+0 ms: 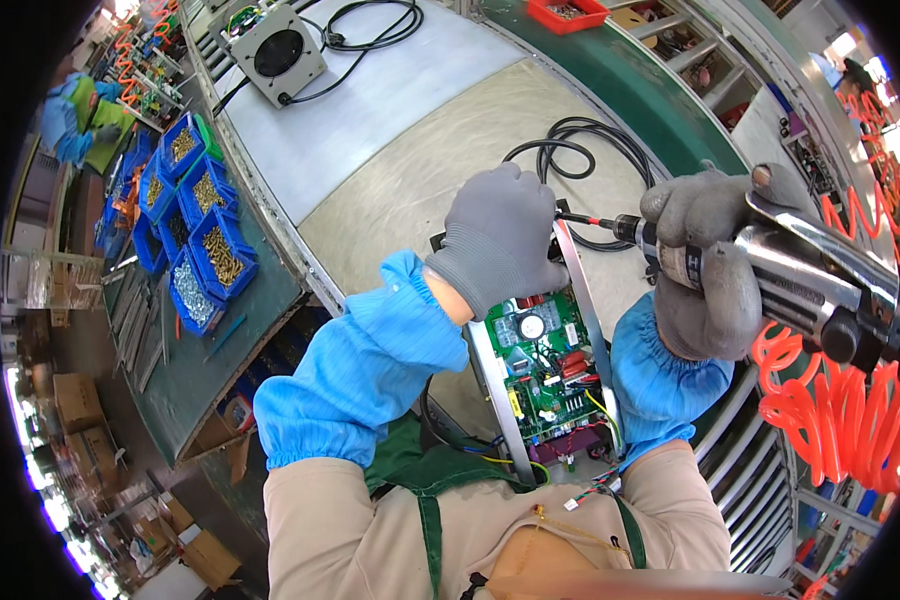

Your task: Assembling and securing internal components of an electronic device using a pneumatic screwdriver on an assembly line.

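In front of me lies an open metal chassis [488, 392] with a green circuit board [552, 370] between its side rails. My left hand [500, 235], in a grey glove, is closed over the chassis's far end, so that end is partly hidden. A silver air screwdriver [795, 282] is gripped in my right hand [710, 265], also gloved in grey. Its slim bit, with a red section, points left to the far right corner of the chassis, close by my left fingers. Whether a screw sits at the tip is too small to tell.
Blue bins [222, 258] of screws and small parts stand on the left bench. A grey panel with a fan [278, 54] and black cables [590, 140] lie farther up the worktop. A coiled orange air hose [840, 420] hangs at right. Another person [80, 120] is at far left.
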`<state>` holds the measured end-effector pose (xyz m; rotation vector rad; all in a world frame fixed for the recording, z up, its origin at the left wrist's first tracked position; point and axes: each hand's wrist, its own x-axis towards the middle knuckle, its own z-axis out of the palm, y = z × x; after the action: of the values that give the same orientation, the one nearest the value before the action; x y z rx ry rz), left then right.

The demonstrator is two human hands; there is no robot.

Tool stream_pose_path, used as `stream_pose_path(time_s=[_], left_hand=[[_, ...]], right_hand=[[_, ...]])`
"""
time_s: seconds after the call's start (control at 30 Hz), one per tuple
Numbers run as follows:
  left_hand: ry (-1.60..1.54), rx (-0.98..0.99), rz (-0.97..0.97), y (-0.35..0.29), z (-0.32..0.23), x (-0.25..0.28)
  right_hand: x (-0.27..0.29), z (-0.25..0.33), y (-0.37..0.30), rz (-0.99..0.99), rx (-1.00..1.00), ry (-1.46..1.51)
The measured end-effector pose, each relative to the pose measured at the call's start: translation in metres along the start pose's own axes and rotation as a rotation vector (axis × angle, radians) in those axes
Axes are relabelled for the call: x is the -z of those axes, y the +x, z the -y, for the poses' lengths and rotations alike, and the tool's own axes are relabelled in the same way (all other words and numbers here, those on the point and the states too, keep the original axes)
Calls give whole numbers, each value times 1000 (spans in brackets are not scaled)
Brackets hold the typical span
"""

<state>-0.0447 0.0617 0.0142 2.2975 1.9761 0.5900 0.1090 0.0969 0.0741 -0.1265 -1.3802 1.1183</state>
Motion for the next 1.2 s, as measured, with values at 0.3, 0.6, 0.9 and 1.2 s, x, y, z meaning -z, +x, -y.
stream_pose_path(time_s=[0.3,0.6,0.9,1.2], left_hand=[[104,127,223,12,-9,15],[119,68,164,6,-2,11],[118,108,182,8,-7,12],[80,47,67,3,-5,4]], right_hand=[[0,11,-1,179,71,-36],[-3,-4,-7,42,5,20],[-7,-18,24,203,-17,256],[-23,-17,35,228,-10,42]])
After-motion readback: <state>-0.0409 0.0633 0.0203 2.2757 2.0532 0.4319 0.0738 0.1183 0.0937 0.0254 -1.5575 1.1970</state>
